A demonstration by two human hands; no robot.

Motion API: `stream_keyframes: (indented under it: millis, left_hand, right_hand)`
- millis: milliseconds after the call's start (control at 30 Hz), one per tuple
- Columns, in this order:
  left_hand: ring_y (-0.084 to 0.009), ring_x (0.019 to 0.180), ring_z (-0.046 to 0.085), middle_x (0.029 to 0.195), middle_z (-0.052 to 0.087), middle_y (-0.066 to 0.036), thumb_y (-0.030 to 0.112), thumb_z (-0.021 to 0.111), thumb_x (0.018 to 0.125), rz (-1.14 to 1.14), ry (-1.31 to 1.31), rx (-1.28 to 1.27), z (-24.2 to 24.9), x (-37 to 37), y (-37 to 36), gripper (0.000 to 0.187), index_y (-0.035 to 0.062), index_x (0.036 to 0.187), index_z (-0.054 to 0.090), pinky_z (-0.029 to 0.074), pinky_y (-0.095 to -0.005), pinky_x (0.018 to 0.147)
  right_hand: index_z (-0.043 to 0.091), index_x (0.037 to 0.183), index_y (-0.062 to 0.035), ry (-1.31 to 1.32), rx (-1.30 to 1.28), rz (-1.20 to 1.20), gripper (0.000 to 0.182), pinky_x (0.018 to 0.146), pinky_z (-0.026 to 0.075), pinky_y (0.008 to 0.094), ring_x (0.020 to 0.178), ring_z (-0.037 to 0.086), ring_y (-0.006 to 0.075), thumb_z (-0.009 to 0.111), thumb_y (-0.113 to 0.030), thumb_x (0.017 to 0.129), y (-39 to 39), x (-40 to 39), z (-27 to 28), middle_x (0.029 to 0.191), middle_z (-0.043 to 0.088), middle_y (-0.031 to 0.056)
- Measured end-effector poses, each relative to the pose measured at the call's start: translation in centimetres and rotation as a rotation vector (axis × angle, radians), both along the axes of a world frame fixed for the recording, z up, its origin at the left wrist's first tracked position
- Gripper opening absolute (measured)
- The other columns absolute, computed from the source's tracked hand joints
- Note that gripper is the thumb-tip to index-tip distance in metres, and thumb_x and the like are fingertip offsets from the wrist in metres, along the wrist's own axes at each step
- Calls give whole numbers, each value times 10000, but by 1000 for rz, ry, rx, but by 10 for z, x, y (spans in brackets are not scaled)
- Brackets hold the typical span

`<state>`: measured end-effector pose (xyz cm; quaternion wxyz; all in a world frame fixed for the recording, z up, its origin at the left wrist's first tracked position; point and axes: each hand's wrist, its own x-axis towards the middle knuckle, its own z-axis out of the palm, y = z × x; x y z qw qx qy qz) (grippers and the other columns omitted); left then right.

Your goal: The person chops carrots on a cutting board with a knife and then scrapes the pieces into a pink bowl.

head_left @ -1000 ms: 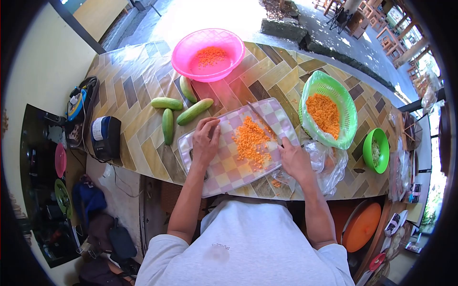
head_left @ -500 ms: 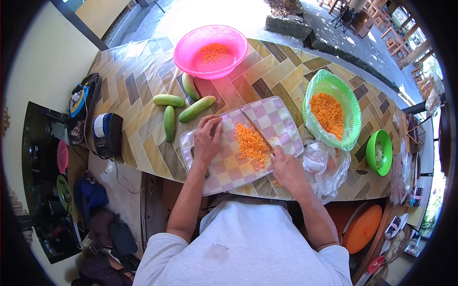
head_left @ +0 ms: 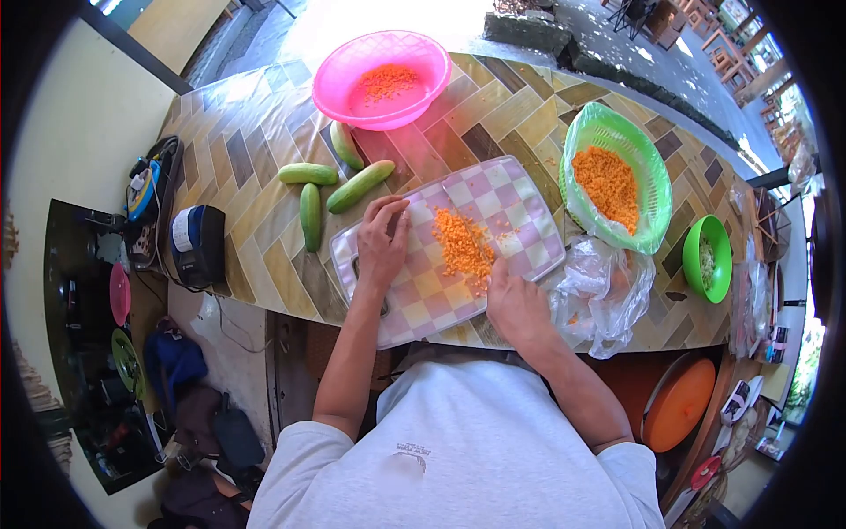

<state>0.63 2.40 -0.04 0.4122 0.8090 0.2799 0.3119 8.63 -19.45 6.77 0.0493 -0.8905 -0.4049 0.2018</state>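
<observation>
My right hand [head_left: 516, 304] is closed around the handle of a kitchen knife [head_left: 476, 231]. Its thin blade points away from me and lies along a heap of finely chopped carrot [head_left: 458, 242], partly hidden by it. The heap sits in the middle of a pink-and-white checked cutting board [head_left: 423, 304]. My left hand [head_left: 382, 242] rests on the board's left part, left of the carrot, fingers stretched toward the far edge and thumb apart, holding nothing. Beyond it on the table are several green cucumbers [head_left: 359, 187].
A pink basin [head_left: 352, 113] with some chopped carrot stands at the back. To the right are a green basket [head_left: 654, 189] lined with plastic and holding chopped carrot, a crumpled plastic bag [head_left: 608, 295] and a green bowl [head_left: 721, 264]. A dark blue device [head_left: 198, 247] sits at left.
My right hand and the knife have moved slightly left, bringing the blade from the heap's right side against the carrot. My left hand keeps its place on the board. The view has shifted a little.
</observation>
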Motion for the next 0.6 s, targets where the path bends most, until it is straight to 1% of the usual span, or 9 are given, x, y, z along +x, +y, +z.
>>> stream_keyframes:
  millis: [33,67,133,167,267,367,433,533,600]
  left_hand:
    - [-251,934,686,1116,654,-124,63,637,911,-6,-1,36,-1,0,1,165,-7,1052,688,548,-336,829]
    - [-251,934,686,1116,654,-124,63,637,911,-9,0,5,1,0,0,166,-8,1052,688,548,-336,829]
    - [-250,934,686,1118,655,-125,62,636,912,-7,-10,-55,7,0,-2,167,-10,1053,688,548,-335,829]
    - [-251,933,686,1119,654,-126,62,637,911,-9,-20,-39,6,1,-1,168,-10,1054,688,548,-335,829]
    - [-252,930,686,1122,655,-129,63,639,910,-14,-19,-7,-3,-2,1,172,-9,1058,688,548,-334,828]
    - [-254,932,686,1125,656,-133,61,640,908,-12,-17,-18,0,-1,1,176,-9,1061,688,548,-334,830]
    - [-257,937,686,1127,657,-135,59,640,906,-17,-20,-63,7,-1,-1,177,-12,1061,687,548,-334,832]
    - [-199,887,687,1133,663,-114,45,629,917,-9,-25,85,1,-1,1,164,-11,1058,692,556,-306,795]
    - [-203,899,685,1127,663,-115,45,626,918,-14,-27,56,-1,0,2,164,-8,1059,692,555,-304,795]
  right_hand:
    - [472,1104,67,-2,7,4,260,683,572,491,769,711,404,477,-134,939,1,0,7,785,686,261]
    - [475,1106,66,-10,14,8,264,682,572,489,774,712,404,474,-142,944,2,1,11,788,686,263]
    - [473,1117,72,-10,15,-3,283,686,568,499,774,708,413,473,-164,961,0,0,-8,798,689,259]
    - [473,1123,75,-8,14,-6,293,687,566,504,774,706,417,472,-175,969,3,0,-6,804,691,257]
    - [462,1136,73,47,49,-20,316,691,559,519,765,698,431,461,-212,998,2,8,19,790,688,256]
    - [455,1138,63,46,50,-46,324,689,556,525,751,692,439,458,-235,1011,0,1,-7,761,679,261]
    - [455,1125,48,64,64,-76,308,680,550,533,740,690,442,453,-240,1015,1,0,-5,745,674,260]
    - [455,1099,21,86,90,-91,280,663,539,547,723,683,449,449,-247,1020,0,0,7,725,668,256]
    - [453,1082,3,83,126,-105,265,653,528,559,713,675,458,447,-255,1023,-3,5,11,712,663,253]
